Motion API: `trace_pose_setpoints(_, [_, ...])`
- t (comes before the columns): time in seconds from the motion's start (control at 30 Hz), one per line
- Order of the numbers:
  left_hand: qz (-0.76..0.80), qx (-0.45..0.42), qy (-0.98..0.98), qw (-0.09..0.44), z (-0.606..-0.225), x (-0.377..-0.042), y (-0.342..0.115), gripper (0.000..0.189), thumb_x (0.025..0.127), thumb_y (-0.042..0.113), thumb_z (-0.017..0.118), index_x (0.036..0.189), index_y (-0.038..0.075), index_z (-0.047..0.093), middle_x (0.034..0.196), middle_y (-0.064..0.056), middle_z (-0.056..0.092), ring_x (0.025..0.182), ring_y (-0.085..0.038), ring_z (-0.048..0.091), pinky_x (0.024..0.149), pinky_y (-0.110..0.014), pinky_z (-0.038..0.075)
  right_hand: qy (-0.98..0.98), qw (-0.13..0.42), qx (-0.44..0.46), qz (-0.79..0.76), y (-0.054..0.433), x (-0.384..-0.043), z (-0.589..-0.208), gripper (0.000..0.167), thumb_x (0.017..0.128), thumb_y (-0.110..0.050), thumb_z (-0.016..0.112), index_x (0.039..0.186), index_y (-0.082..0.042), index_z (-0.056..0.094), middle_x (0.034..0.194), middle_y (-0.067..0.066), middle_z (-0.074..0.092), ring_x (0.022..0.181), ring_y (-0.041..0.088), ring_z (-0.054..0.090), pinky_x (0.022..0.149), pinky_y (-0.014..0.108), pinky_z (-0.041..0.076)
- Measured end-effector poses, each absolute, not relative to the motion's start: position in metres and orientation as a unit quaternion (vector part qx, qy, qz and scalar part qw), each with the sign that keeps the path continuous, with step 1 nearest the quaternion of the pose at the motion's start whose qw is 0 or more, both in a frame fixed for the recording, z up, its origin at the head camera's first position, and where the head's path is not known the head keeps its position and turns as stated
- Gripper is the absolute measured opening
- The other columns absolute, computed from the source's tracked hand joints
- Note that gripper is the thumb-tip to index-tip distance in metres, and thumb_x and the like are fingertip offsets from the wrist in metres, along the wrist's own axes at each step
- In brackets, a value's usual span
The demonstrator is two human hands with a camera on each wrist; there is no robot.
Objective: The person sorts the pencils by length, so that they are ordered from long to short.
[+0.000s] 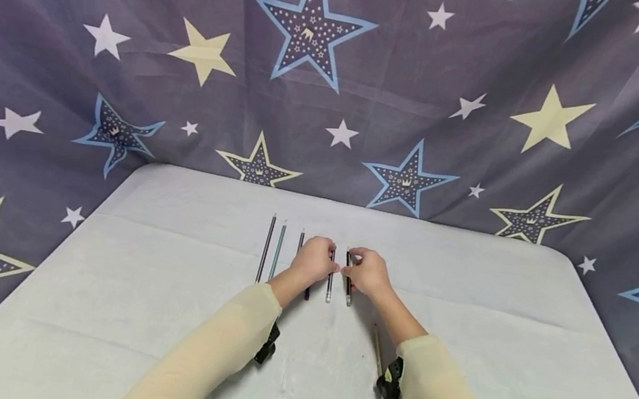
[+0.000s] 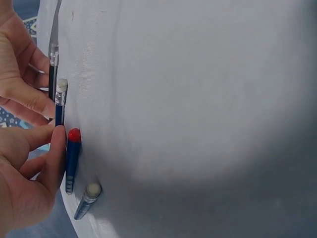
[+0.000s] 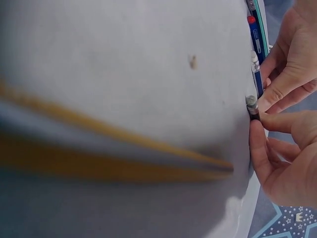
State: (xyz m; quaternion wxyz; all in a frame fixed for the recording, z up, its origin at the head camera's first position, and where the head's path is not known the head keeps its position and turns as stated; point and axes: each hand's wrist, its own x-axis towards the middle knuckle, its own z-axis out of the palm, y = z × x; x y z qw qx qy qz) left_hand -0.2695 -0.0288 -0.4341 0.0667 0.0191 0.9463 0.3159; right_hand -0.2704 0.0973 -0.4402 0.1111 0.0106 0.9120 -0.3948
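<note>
My left hand pinches a dark blue pencil with a white eraser between thumb and fingers. Just to its right, my right hand pinches a dark pencil with a greyish eraser. Both pencils lie roughly upright in the head view, eraser ends toward me, with a small gap between them. Beside the left hand is a blue pencil with a red end. Further left lie a teal pencil and a black pencil, both partly hidden by the left arm at their near ends.
A yellowish pencil lies slanted by the right wrist, partly covered by the black wrist camera; it looms blurred in the right wrist view. A white cloth covers the table. A star-patterned curtain hangs behind it.
</note>
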Motion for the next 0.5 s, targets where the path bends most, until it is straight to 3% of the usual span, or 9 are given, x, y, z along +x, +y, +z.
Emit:
trace_pose_setpoints(0.1, [0.311, 0.020, 0.948, 0.062, -0.4331, -0.2698, -0.0284, 0.046, 0.082, 0.015, 0.072, 0.123, 0.000, 0.059, 0.108, -0.010, 0.066, 0.092, -0.019, 0.063, 0.087, -0.031, 0.052, 0.911, 0.108, 0.013, -0.397, 0.0975, -0.2704, -0.4388, 0.050, 0.084, -0.006, 0.066, 0.131, -0.005, 0.052, 0.099, 0.016, 0.062, 0.057, 0.012, 0.055, 0.048, 0.021, 0.053])
trace_pose_setpoints(0.33, [0.317, 0.017, 0.946, 0.067, -0.4346, -0.2690, -0.0286, 0.045, 0.082, 0.014, 0.071, 0.123, -0.001, 0.058, 0.105, -0.011, 0.067, 0.076, -0.018, 0.068, 0.077, -0.029, 0.055, 0.915, 0.110, 0.014, -0.389, 0.0979, -0.2697, -0.4401, 0.050, 0.084, -0.008, 0.067, 0.132, -0.006, 0.052, 0.104, 0.017, 0.063, 0.055, 0.011, 0.056, 0.047, 0.021, 0.052])
trace_pose_setpoints(0.5, [0.297, 0.027, 0.953, 0.048, -0.4343, -0.2689, -0.0281, 0.044, 0.082, 0.015, 0.071, 0.121, -0.002, 0.060, 0.111, -0.013, 0.066, 0.094, -0.021, 0.064, 0.087, -0.032, 0.053, 0.915, 0.106, 0.008, -0.389, 0.0992, -0.2700, -0.4406, 0.050, 0.084, -0.009, 0.067, 0.132, -0.006, 0.052, 0.107, 0.019, 0.063, 0.052, 0.011, 0.057, 0.047, 0.022, 0.052])
